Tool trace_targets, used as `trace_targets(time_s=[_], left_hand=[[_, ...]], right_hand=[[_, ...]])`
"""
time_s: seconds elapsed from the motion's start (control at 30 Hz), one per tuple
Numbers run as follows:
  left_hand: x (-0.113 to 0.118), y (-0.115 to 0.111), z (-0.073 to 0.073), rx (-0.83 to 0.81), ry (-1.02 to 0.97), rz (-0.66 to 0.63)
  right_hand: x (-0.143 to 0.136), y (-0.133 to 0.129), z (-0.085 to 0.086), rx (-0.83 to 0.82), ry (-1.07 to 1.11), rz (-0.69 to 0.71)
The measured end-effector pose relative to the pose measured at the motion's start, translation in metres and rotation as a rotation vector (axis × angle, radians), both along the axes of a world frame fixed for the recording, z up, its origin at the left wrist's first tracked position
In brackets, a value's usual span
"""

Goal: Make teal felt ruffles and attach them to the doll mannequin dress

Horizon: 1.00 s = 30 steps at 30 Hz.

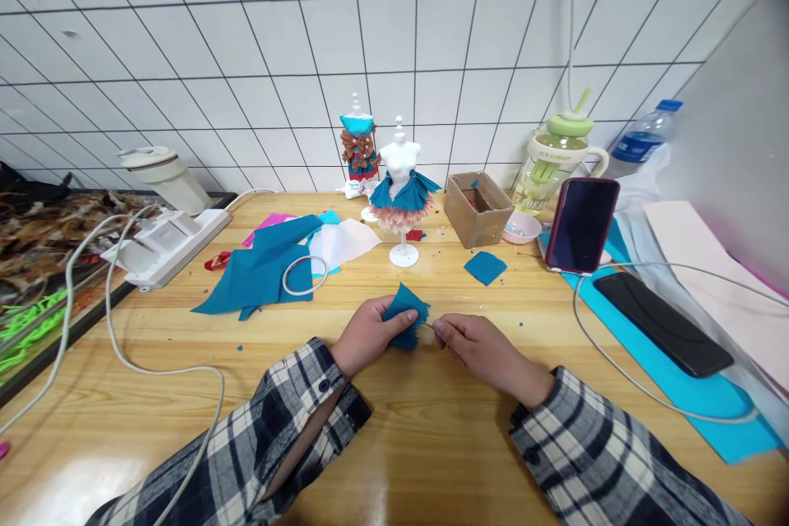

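Note:
A small teal piece of fabric (408, 339) with a jagged right edge is pinched between the thumb and fingers of my left hand (371, 330). My right hand (476, 345) closes on a thin metallic tool (426, 325), whose tip meets that jagged edge; most of the tool is hidden by the fingers, so I cannot tell its kind. Behind the hands a white mini dress form (400, 160) wears a teal and pink fringed skirt (403, 205). Another teal square (486, 267) lies flat to the right of the form.
Left lie teal fabric sheets (259, 263), a white ring (289, 291) and a power strip (178, 238). A second dressed form (358, 148), a cardboard box (472, 222), a pink bowl (523, 228) and a jug (546, 164) stand behind. Phones (666, 325) and cables are right.

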<state>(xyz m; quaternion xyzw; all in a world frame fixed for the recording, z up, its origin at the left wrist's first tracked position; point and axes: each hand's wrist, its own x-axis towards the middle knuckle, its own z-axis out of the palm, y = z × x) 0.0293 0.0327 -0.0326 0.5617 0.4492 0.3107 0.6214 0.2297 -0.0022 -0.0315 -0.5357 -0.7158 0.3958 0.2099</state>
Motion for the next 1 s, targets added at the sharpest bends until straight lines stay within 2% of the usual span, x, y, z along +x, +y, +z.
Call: trace_targets(time_s=[0.27,0.63,1.0], left_hand=[[0.001,-0.0008,0.0052,0.011,0.02,-0.004],[-0.0006,0.0004,0.001,-0.02,-0.022,0.027],[0.0007,-0.0003,0.0041,0.022,0.008,0.006]], right_hand=[[0.0,-0.0008,0.002,0.008,-0.01,0.013],[0.0007,-0.0007,0.0017,0.007,0.006,0.005],[0.0,-0.0023,0.0063,0.015,-0.005,0.005]])
